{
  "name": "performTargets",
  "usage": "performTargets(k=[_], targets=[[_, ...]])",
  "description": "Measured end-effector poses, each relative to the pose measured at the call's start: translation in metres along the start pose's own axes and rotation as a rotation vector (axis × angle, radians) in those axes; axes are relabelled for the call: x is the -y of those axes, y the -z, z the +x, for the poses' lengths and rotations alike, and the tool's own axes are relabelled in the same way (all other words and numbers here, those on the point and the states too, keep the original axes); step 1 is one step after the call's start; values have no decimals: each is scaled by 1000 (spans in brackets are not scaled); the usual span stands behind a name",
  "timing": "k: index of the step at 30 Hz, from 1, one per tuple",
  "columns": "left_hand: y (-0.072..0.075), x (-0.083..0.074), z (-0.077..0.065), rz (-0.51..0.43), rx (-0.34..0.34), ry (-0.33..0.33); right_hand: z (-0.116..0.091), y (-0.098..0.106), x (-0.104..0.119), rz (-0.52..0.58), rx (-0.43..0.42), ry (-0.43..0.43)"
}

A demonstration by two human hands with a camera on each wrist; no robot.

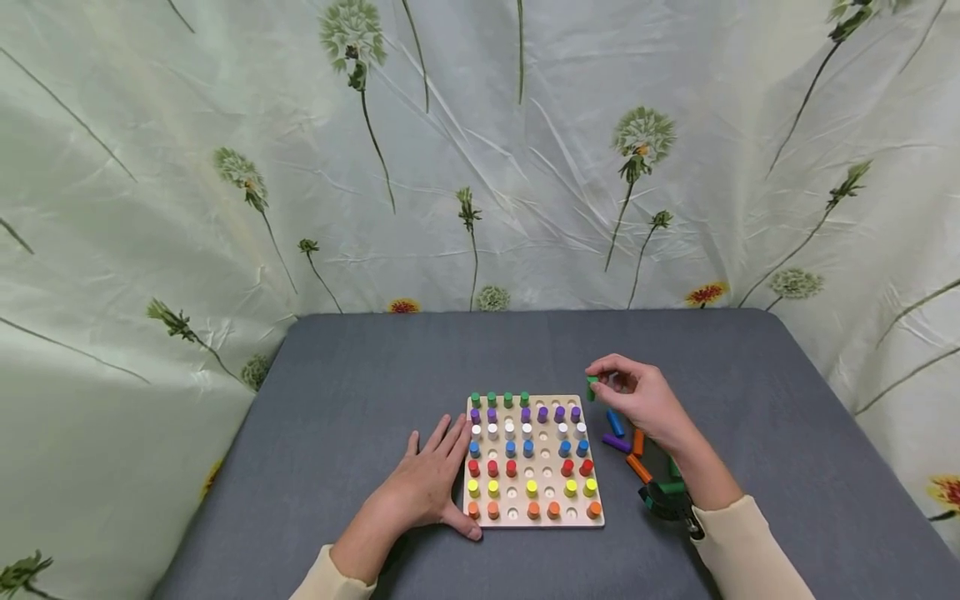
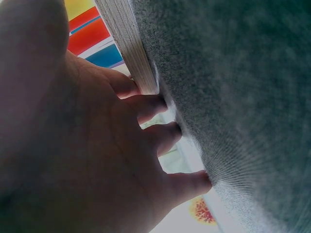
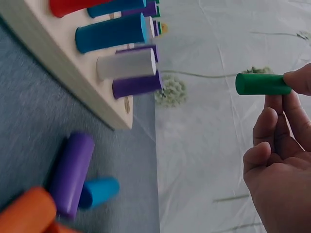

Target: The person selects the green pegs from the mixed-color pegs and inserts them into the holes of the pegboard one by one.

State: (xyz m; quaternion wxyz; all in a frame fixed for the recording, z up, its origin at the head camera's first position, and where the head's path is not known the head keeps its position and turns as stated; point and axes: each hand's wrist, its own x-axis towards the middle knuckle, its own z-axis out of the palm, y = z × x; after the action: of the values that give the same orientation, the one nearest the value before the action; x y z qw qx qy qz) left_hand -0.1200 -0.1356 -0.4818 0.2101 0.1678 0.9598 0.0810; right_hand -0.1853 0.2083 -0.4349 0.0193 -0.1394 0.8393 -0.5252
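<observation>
My right hand [image 1: 641,404] pinches a green peg [image 1: 592,388] between thumb and fingertips, above the table just off the far right corner of the wooden pegboard [image 1: 551,442]. In the right wrist view the green peg [image 3: 262,84] points away from the fingertips, clear of the board [image 3: 58,68]. The board carries rows of green, purple, white, blue, red, yellow and orange pegs, with bare holes among them. My left hand [image 1: 427,487] rests with fingers spread along the board's left side, its thumb at the near left corner. In the left wrist view, fingertips touch the board's edge [image 2: 129,43] and the table.
Right of the board lie loose pegs: a blue one [image 1: 615,423], a purple one [image 1: 617,443], orange ones [image 1: 640,468] and green ones [image 1: 671,488] partly behind the right wrist. A flower-print cloth [image 1: 525,208] hangs behind the grey table [image 1: 360,375].
</observation>
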Motion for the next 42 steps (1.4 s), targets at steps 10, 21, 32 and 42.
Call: performTargets(k=[10, 21, 32, 42], targets=[[0, 2, 0, -7, 3, 0, 35, -26, -7, -9, 124, -29], [0, 1, -1, -8, -3, -8, 50, -47, -23, -37, 225, -90], [0, 0, 1, 5, -19, -2, 51, -57, -21, -103, 272, -105], [1, -1, -1, 8, -10, 12, 50, -62, -25, -139, 267, -124]])
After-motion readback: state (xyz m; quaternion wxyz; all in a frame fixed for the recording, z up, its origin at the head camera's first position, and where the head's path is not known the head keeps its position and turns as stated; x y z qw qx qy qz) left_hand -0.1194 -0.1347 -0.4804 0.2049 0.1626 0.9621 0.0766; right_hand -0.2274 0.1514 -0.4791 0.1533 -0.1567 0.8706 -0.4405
